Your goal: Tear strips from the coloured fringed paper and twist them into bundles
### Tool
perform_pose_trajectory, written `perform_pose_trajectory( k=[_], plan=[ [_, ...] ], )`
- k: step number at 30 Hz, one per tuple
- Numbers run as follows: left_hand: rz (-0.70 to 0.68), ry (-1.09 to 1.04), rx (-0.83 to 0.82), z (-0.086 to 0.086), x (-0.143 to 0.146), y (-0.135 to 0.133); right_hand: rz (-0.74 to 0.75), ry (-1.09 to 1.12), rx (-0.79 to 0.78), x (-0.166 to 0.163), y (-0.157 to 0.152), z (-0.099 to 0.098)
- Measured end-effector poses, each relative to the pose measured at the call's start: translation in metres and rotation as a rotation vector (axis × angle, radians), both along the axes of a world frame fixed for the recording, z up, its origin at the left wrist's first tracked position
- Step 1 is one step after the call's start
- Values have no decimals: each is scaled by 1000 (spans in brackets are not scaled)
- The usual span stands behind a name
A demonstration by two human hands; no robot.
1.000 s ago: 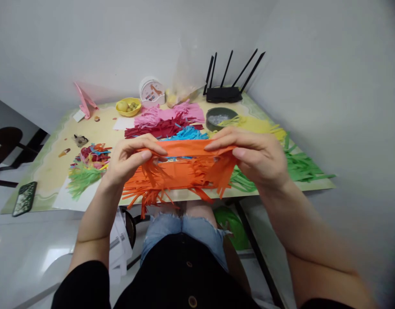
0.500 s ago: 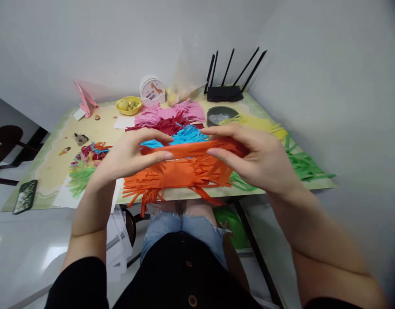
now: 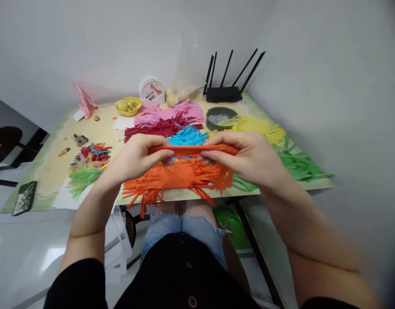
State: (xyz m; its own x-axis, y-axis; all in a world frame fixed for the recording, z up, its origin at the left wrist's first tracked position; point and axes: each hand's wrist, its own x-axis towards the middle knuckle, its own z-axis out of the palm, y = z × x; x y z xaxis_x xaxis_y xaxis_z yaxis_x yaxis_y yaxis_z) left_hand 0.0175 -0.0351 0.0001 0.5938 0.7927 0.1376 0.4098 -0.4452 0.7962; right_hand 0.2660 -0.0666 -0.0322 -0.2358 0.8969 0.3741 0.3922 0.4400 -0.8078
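Note:
Between my two hands a rolled strip of orange fringed paper [image 3: 187,150] is stretched level, above the table's front edge. My left hand [image 3: 138,156] pinches its left part between thumb and fingers. At the other side my right hand [image 3: 242,152] grips it the same way, and some fringe hangs down below that hand. Under the strip, more orange fringed paper [image 3: 174,176] lies flat, its cut ends drooping over the table edge. Just behind the strip is a blue fringed paper bundle [image 3: 188,135], partly hidden by my hands.
Dark red [image 3: 152,128], pink [image 3: 168,113], yellow [image 3: 255,127] and green fringed paper [image 3: 303,165] lie around the table. Farther back are a grey bowl [image 3: 221,112], a black router [image 3: 223,94] and a yellow fruit bowl [image 3: 129,112]. A phone [image 3: 25,197] rests at the left corner.
My fingers have closed on the orange strip, and both hands have come a little lower. The strip now looks narrower and more tightly rolled.

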Motion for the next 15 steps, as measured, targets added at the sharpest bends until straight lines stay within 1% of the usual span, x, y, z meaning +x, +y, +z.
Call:
perform_pose_trajectory(
  k=[4,7,11,15],
  plan=[
    [0,-283,-146,-18,-4,2,24,330,-96,-4,-1,-16],
    [-20,-433,-209,-32,-5,5,72,478,-123,-7,1,-27],
    [13,-490,-198,-42,-4,7,73,553,-122,-11,5,-35],
    [29,-511,-199,-46,-3,9,77,519,-70,-12,7,-39]
  ],
)
